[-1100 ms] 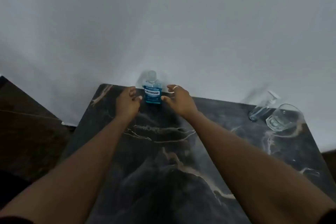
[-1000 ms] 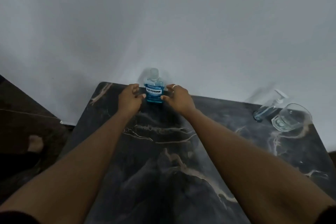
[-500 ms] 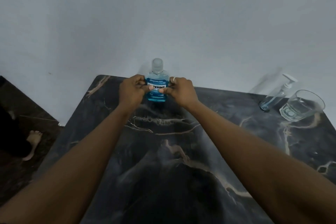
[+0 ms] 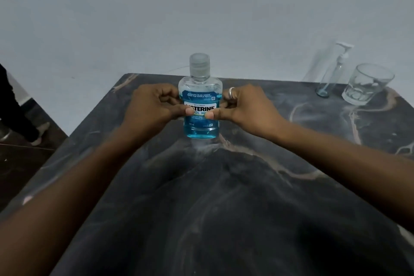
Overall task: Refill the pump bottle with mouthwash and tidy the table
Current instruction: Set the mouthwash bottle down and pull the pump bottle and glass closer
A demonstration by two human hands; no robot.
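Note:
A blue mouthwash bottle [image 4: 200, 96] with a clear cap stands upright near the middle of the dark marble table [image 4: 224, 197]. My left hand [image 4: 154, 105] grips its left side with the thumb across the label. My right hand [image 4: 244, 105], with a ring on one finger, grips its right side, thumb also on the label. A slim clear pump bottle [image 4: 333, 76] with a white pump head stands at the far right by the wall, with only a little liquid at its bottom.
A clear drinking glass [image 4: 365, 84] stands just right of the pump bottle at the table's far right corner. A plain wall rises behind the table. A person's legs and feet [image 4: 20, 119] are on the floor at the left.
Both hands closed onto the mouthwash bottle and brought it from the far edge toward the table's middle. The view has tilted so the bottle sits lower in the frame.

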